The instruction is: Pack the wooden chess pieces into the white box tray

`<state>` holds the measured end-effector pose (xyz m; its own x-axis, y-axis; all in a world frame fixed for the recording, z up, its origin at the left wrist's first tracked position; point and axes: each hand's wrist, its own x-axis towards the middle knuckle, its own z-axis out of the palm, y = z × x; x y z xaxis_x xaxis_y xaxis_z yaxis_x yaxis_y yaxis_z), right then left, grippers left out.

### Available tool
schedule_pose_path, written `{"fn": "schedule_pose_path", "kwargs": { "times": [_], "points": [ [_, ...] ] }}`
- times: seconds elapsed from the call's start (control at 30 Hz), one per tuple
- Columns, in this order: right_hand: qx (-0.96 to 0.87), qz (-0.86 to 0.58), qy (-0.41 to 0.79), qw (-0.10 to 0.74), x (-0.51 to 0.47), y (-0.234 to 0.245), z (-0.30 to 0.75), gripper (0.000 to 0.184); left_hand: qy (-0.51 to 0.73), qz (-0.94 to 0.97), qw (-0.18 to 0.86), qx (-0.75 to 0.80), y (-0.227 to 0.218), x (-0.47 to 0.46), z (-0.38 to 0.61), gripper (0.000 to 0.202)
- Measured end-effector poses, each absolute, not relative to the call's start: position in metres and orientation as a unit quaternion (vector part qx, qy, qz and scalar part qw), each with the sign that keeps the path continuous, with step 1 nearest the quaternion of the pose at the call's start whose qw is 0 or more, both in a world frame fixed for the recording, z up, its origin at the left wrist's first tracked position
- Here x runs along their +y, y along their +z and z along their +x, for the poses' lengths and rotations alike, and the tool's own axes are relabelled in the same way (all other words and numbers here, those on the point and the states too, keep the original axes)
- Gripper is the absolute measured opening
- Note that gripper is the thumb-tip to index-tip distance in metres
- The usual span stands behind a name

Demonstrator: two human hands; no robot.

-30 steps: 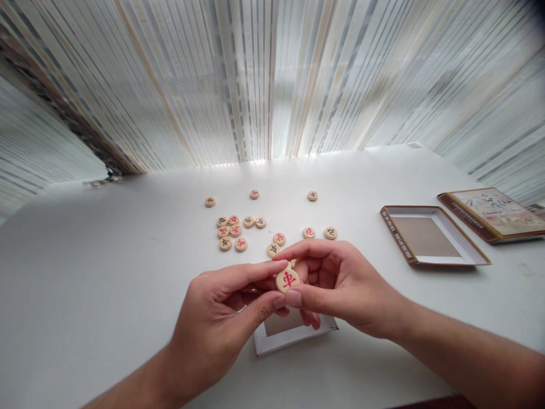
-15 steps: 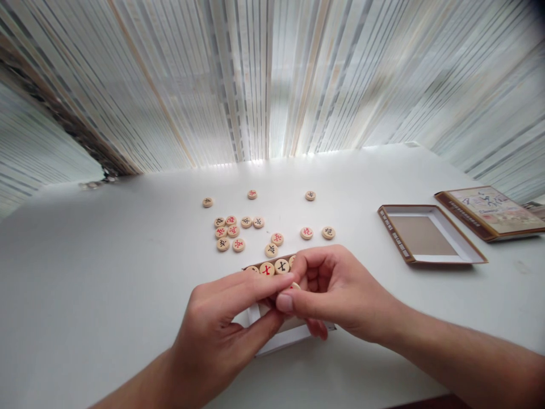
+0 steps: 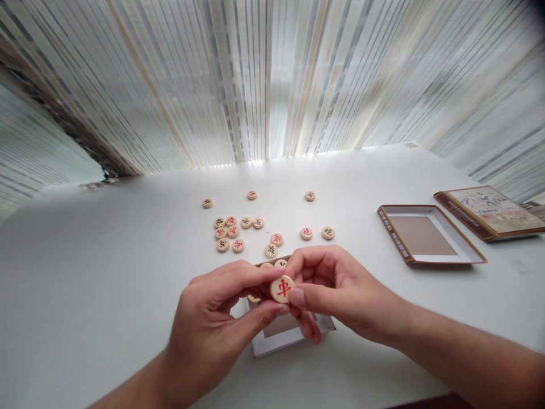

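A round wooden chess piece with a red character faces me, pinched between the fingertips of both hands. My left hand grips it from the left with thumb and forefinger, and my right hand grips it from the right. Both hands hover over a small white box tray with brown edges, which holds a few pieces at its far end. Beyond it, several loose pieces with red or black characters lie scattered on the white table.
At the right stands an open box half with brown rims. Farther right lies a printed box lid. A striped curtain hangs behind the table's far edge.
Half a second ago the piece was turned edge-on and hidden between my fingers; it now faces me again with its red character showing. My hands sit a little lower over the tray.
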<state>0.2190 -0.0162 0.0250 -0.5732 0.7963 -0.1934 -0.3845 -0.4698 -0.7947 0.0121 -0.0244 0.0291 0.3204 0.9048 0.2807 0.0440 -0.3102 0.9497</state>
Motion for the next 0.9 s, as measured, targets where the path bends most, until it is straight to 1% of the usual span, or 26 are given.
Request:
{"fn": "schedule_pose_path", "kwargs": {
  "times": [0.2,0.33,0.57,0.73,0.9],
  "points": [
    [-0.377,-0.333,0.790,0.350,-0.0172,0.0267,0.2188,0.044,0.450,0.708,0.418,0.349,0.0277,-0.0251,0.0112,0.042],
    [-0.394,-0.333,0.782,0.351,-0.0177,0.0268,0.2185,0.041,0.439,0.715,0.417,0.350,0.0279,-0.0250,0.0110,0.042],
    [-0.396,-0.322,0.783,0.357,-0.0176,0.0273,0.2183,0.040,0.434,0.701,0.447,0.345,0.0283,-0.0251,0.0122,0.041],
    [-0.394,-0.344,0.779,0.346,-0.0184,0.0278,0.2181,0.043,0.439,0.710,0.428,0.345,0.0302,-0.0253,0.0134,0.038],
    [-0.410,-0.329,0.776,0.350,-0.0190,0.0286,0.2194,0.038,0.438,0.714,0.431,0.336,0.0289,-0.0259,0.0121,0.040]
  ]
}}
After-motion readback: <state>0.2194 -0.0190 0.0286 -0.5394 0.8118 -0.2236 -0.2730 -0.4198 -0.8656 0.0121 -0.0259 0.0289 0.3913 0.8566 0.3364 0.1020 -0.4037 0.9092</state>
